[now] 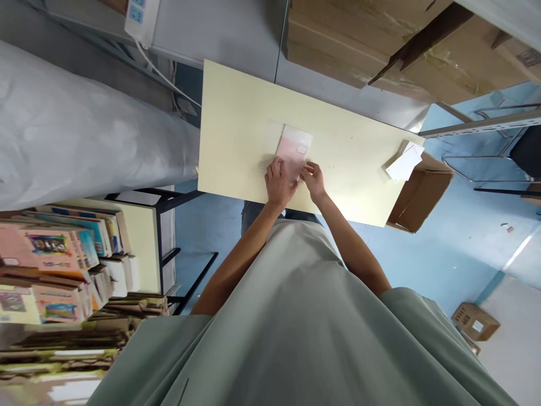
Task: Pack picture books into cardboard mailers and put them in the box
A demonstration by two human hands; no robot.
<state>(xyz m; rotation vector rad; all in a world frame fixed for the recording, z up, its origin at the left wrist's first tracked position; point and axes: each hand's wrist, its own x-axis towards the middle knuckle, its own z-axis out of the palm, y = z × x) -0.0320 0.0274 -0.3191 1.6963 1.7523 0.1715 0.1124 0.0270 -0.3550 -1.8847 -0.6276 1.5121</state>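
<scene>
A thin pink booklet (pixel 291 148) with a pale band across its far end lies on the cream tabletop (pixel 236 124). It looks glossy, perhaps inside a clear sleeve, though I cannot tell for sure. My left hand (pixel 279 183) grips its near left part, fingers bent over the cover and thumb toward the near edge. At the near right corner, my right hand (pixel 313 181) has thumb and fingers pinched together on the edge. Both hands partly hide the booklet's near end.
White cards (pixel 406 162) lie at the table's right end, beside an open carton (pixel 422 194) below it. Large cardboard boxes (pixel 338 39) stand beyond. Left are a big grey wrapped roll (pixel 93 124), stacked books (pixel 54 248) and a power strip (pixel 141 20).
</scene>
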